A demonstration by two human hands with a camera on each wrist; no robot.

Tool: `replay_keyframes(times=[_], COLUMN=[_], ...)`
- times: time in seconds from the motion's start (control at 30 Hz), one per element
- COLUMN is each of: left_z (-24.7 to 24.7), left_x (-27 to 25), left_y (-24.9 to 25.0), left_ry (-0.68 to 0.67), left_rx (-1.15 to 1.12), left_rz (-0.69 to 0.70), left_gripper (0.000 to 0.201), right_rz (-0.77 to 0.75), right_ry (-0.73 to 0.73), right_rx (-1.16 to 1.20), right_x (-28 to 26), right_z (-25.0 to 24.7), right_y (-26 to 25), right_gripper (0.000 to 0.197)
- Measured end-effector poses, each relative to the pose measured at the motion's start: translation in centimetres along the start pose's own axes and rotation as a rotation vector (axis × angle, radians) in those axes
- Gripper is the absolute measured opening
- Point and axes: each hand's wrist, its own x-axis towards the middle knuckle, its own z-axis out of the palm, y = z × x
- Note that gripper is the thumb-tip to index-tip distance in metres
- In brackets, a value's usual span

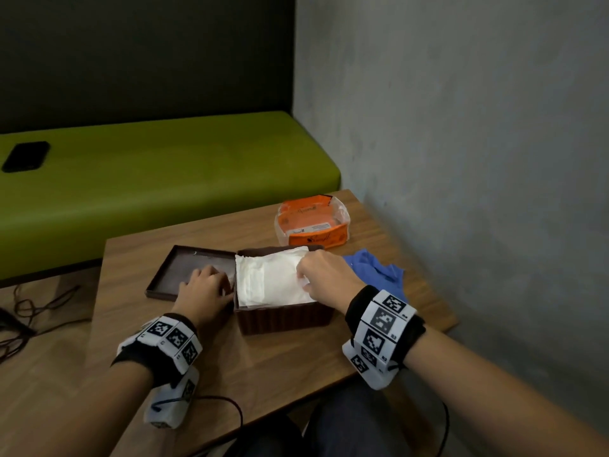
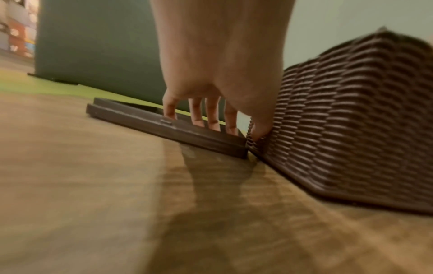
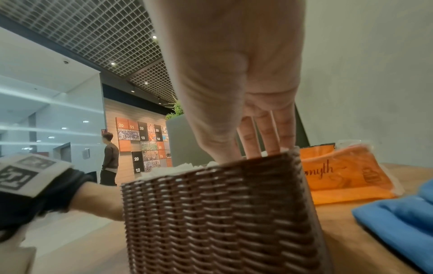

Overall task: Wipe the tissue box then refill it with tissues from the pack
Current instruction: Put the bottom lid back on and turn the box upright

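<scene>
The brown woven tissue box [image 1: 283, 319] stands open on the wooden table [image 1: 263, 367], filled with white tissues [image 1: 270, 278], its lid [image 1: 184, 265] lying flat against its left side. The left hand [image 1: 202, 290] rests straight fingers [image 2: 212, 118] inside the lid, thumb against the box wall. The right hand [image 1: 324, 275] presses extended fingers [image 3: 267, 133] into the tissues, holding nothing; the orange pack [image 1: 311, 224] and a blue cloth [image 1: 375, 272] lie behind and to the right.
</scene>
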Motion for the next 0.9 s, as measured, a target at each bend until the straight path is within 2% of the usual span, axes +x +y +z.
replay_keyframes(times=[0.13,0.23,0.3,0.4,0.53,0.63,0.73,0.8,0.87,0.9], left_z=[-0.4,-2.1,-3.8,-6.4,-8.1,-9.0,-9.9,-10.5,-10.9,-10.9], left_x=[-0.4,-0.2,0.0,0.0,-0.6,-1.5,-1.9,-1.8,-1.4,-1.0], left_y=[-0.2,-0.6,-0.5,0.1,1.2,2.6,4.1,5.2,6.3,6.8], left_ry=[0.007,0.126,0.257,0.423,0.570,0.653,0.731,0.742,0.704,0.653], left_rx=[-0.015,-0.126,-0.213,-0.418,-0.670,-0.797,-0.888,-0.973,-1.192,-1.353], left_rz=[-0.030,-0.063,-0.031,-0.046,-0.031,0.036,0.113,0.143,0.129,0.109], left_gripper=[0.030,0.029,0.023,0.020,0.020,0.020,0.018,0.020,0.024,0.025], right_rz=[-0.001,-0.001,-0.110,-0.289,-0.264,-0.150,-0.120,-0.095,-0.005,0.039], right_ry=[-0.030,0.082,0.158,0.044,-0.048,-0.072,-0.092,0.046,0.328,0.426], right_rx=[-0.065,-0.087,0.010,0.207,0.275,0.439,0.509,0.672,0.780,0.752], right_x=[-0.5,-0.6,-0.2,1.1,2.2,2.5,2.8,2.5,1.7,1.2], right_z=[-0.4,-0.9,-0.8,0.1,1.4,1.8,1.8,1.0,-0.8,-1.6], right_y=[-0.2,-0.9,-2.1,-4.7,-6.1,-5.9,-5.6,-4.7,-2.8,-1.6], right_gripper=[0.022,0.025,0.035,0.046,0.064,0.083,0.088,0.089,0.105,0.116])
